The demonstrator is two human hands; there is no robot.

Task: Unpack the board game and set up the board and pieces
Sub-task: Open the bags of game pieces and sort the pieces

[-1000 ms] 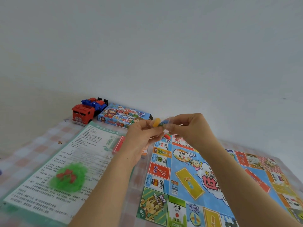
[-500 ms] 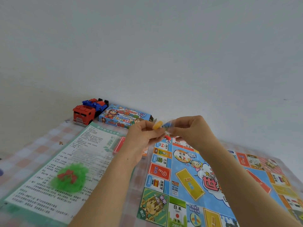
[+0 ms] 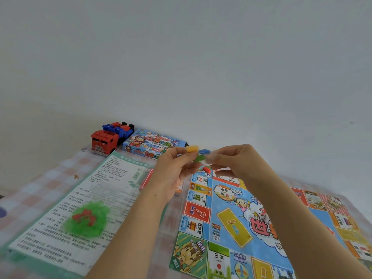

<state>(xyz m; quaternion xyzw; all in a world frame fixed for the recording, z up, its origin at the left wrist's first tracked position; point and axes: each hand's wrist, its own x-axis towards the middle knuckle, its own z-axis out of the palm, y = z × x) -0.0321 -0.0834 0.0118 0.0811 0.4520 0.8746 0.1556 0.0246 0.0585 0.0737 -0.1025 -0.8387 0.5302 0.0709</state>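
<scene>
The colourful game board [image 3: 237,228] lies unfolded on the table at the right. Above its far left corner my left hand [image 3: 171,174] and my right hand [image 3: 235,164] meet, both pinching a small clear bag of game pieces [image 3: 201,158]. A yellow, a blue, a green and a red piece show between my fingertips. The printed rules sheet [image 3: 80,208] lies at the left, with a pile of small green and red plastic pieces [image 3: 87,219] on it. The blue game box [image 3: 150,144] lies at the back.
A red and blue toy truck [image 3: 106,140] stands at the back left beside the box. A red card [image 3: 146,179] lies partly hidden behind my left wrist. A pink checked cloth [image 3: 36,190] covers the table. A white wall rises just behind.
My hands have stayed together on the bag, shifting only slightly. The coloured pieces have spread a little between my fingertips.
</scene>
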